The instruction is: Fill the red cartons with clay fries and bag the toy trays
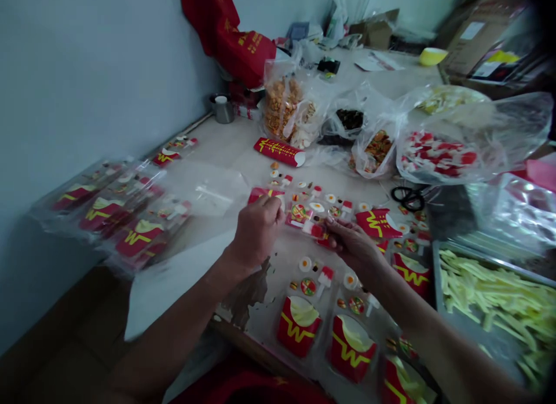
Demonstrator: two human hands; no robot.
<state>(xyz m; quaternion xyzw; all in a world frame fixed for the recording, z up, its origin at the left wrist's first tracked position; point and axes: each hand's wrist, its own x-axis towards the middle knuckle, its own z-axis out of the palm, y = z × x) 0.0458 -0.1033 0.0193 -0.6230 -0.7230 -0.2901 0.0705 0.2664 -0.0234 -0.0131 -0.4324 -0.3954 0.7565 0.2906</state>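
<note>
Right hand [353, 242] pinches a clear pack [305, 220] by its edge; left hand [257, 229] curls closed, any contents hidden. Steady: holding it level should stop the pieces [299, 211] sliding!

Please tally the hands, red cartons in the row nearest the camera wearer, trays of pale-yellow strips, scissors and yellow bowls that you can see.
Hands: 2 (left hand, right hand)
Red cartons, nearest row: 3, one cut off by the picture's edge
Tray of pale-yellow strips: 1
Black-handled scissors: 1
Yellow bowl: 1
Total: 8
</note>
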